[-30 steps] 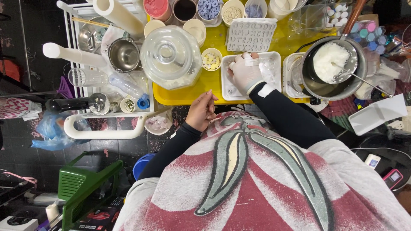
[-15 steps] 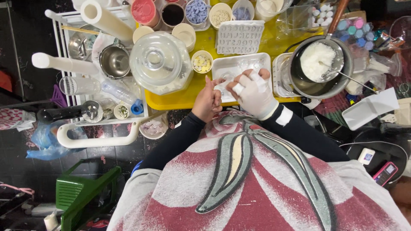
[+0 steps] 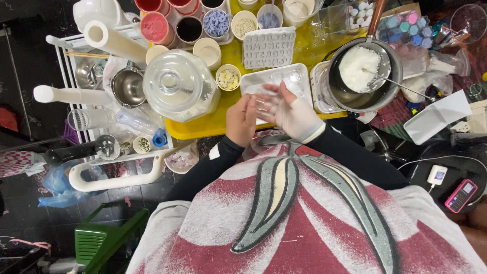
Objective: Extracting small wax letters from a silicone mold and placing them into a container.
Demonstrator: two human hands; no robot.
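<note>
The person's left hand [image 3: 242,119] and right hand [image 3: 293,112] meet over the near edge of a white tray [image 3: 276,81] on the yellow counter [image 3: 225,122]. The right hand wears a white glove; its fingers [image 3: 271,101] are spread and loosely open, gripping nothing that can be made out. The left hand is bare, its fingers curled toward the right palm, touching or nearly touching the glove; whether they pinch anything cannot be told.

The tray lies just beyond the fingertips and holds small clear pieces, too faint to identify. A grey letter mould [image 3: 269,46] sits farther out from the fingers, and a pan [image 3: 361,76] of white flakes with a spoon [image 3: 401,83] stands off the right hand's outer side.

Judgement: the step in hand appears to be adjusting or rubbing the glove over the tray. The next move calls for a steady reach to the tray without brushing the pan's rim.
</note>
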